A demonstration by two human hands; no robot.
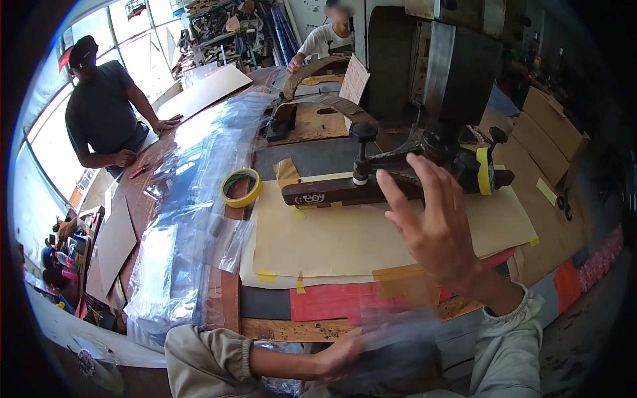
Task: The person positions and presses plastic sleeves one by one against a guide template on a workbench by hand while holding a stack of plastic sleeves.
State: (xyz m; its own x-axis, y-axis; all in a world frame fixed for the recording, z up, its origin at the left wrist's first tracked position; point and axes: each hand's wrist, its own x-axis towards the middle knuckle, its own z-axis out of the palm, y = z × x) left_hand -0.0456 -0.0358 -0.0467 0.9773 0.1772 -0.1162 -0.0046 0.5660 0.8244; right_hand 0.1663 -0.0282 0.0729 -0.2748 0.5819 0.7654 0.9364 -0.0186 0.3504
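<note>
My right hand point(438, 229) is raised with its fingers spread, holding nothing. It is in front of a dark bar point(318, 192) marked with white lettering, part of a press-like machine point(458, 73). Below the bar lies a cream sheet point(318, 245) with bits of yellow tape along its edge. Low in front of my body, my left hand point(342, 355) is closed on a clear plastic sheet point(398, 338), smeared by motion. Its fingertips are partly hidden by the blur. Red material point(325, 302) shows beneath the cream sheet's near edge.
A yellow tape roll point(240, 188) lies left of the bar; another tape roll point(485, 171) hangs on its right end. Clear plastic bags point(179, 245) cover the left table. Scissors point(564, 207) and a cardboard box point(551, 132) are at right. Two people point(103, 109) stand farther back.
</note>
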